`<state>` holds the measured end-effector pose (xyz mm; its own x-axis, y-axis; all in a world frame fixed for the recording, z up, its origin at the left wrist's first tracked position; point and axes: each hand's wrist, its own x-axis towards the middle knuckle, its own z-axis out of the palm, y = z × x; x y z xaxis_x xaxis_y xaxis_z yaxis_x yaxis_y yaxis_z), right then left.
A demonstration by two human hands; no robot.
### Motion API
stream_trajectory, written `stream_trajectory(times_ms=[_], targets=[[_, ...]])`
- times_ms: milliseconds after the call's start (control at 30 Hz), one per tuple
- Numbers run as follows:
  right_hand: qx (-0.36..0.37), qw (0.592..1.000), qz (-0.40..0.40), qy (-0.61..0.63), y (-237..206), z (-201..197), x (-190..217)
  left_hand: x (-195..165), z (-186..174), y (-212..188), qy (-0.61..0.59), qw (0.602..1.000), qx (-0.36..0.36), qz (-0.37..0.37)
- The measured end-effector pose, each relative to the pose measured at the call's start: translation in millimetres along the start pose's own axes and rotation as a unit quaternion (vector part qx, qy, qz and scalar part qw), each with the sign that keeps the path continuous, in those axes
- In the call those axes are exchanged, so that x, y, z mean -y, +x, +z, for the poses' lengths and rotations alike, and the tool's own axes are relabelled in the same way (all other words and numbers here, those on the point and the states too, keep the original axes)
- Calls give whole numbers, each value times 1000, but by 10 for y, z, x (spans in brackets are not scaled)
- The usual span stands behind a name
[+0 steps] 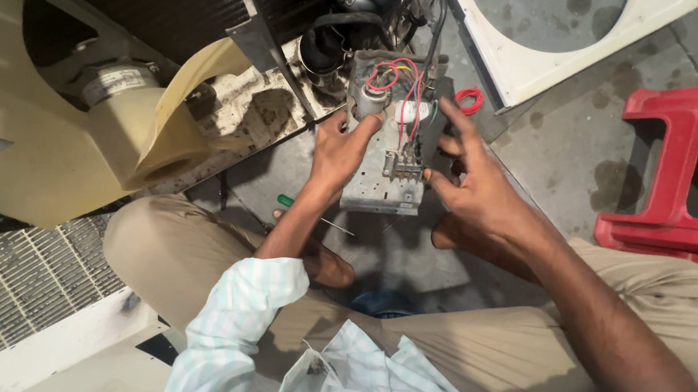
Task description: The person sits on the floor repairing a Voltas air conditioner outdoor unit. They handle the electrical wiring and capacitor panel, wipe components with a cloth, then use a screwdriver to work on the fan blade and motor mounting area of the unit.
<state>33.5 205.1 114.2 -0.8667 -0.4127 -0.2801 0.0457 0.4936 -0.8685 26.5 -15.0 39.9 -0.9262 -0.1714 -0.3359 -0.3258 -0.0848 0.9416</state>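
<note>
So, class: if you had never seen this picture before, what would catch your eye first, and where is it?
At the centre, the left hand and right hand grip a grey metal electrical panel with red wires looping over its top. A large cream fan blade fills the left side. A red plastic stool stands at the right edge.
</note>
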Motion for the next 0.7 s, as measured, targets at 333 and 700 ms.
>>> stream_trajectory(times_ms=[333, 700], targets=[[42, 986, 11, 162, 143, 47, -274, 81, -37, 31, -52, 998, 17, -27], [55, 980, 4, -189, 116, -55, 114, 198, -11, 54, -96, 995, 37, -13]])
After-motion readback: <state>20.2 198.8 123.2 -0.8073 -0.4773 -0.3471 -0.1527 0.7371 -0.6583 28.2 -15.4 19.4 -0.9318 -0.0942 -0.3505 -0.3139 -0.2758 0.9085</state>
